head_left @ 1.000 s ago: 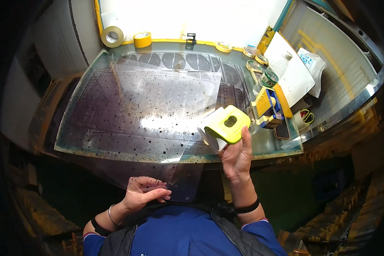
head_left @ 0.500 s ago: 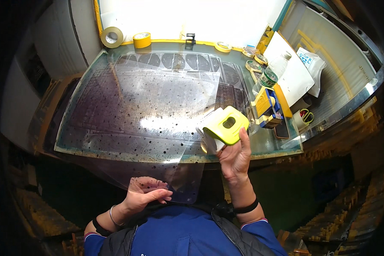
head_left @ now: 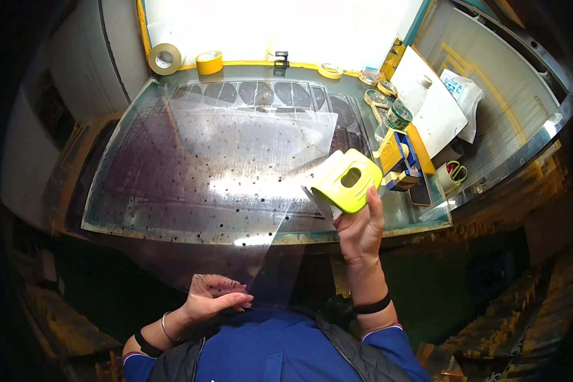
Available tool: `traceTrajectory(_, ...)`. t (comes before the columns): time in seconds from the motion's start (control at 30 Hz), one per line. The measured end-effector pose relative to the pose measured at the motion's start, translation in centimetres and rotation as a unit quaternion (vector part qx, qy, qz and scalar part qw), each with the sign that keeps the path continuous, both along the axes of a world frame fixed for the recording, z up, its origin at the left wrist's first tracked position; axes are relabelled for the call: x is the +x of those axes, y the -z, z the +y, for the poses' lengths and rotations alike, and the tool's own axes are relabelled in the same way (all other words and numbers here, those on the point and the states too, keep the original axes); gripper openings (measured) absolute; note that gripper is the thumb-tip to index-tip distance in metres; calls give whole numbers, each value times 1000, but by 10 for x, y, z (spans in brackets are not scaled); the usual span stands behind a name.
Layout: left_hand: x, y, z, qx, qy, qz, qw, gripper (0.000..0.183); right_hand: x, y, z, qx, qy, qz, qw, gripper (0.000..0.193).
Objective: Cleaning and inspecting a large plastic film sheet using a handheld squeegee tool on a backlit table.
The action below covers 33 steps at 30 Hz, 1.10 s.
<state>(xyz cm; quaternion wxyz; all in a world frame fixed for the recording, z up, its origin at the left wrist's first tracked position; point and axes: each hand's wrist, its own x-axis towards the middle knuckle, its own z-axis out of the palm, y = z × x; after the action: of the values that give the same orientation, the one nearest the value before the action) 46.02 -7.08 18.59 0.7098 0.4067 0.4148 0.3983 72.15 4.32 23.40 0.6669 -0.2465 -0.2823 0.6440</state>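
Note:
A bright green hole punch (head_left: 365, 172) is in my right hand (head_left: 359, 232), raised over the front right part of the glass tabletop, the thumb along its side. Low in front of my body, my left hand (head_left: 218, 297) pinches the near edge of a clear plastic film (head_left: 191, 254) speckled with dark spots. The film hangs over the table's front edge, and its far part lies on the glass. Some of the left fingers show through the film. The far jaw of the punch seems near the film's right side; I cannot tell whether they touch.
Tape rolls, among them a yellow one (head_left: 209, 62), line the back edge. On the right stand a plastic bottle (head_left: 410, 102), a blue tape dispenser (head_left: 404, 159), a phone (head_left: 420, 194) and a cup (head_left: 451, 178) with green-handled scissors. More printed films (head_left: 248, 92) lie under the clear one.
My right hand has moved slightly right and up with the hole punch, which has turned a little. My left hand has dropped slightly with the film's edge, and the film has shifted.

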Motion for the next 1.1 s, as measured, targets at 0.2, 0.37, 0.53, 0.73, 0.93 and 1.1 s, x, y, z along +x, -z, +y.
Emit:
traceTrajectory(0.2,-18,19,-13,31,29,44,998,10,8,-11,11,23,34,3,999,55)
traceTrajectory(0.37,-35,41,-34,68,30,77,994,5,19,-22,27,50,71,30,996,52)
traceTrajectory(0.53,-35,29,-37,58,19,115,992,8,34,-27,39,43,97,52,993,55)
traceTrajectory(0.73,-40,24,-36,87,91,179,976,9,38,-29,46,43,112,91,989,57)
traceTrajectory(0.93,-39,21,-37,69,79,175,979,10,39,-28,47,37,126,92,987,58)
traceTrajectory(1.1,-40,23,-36,74,90,202,972,13,36,-29,46,47,110,74,990,58)
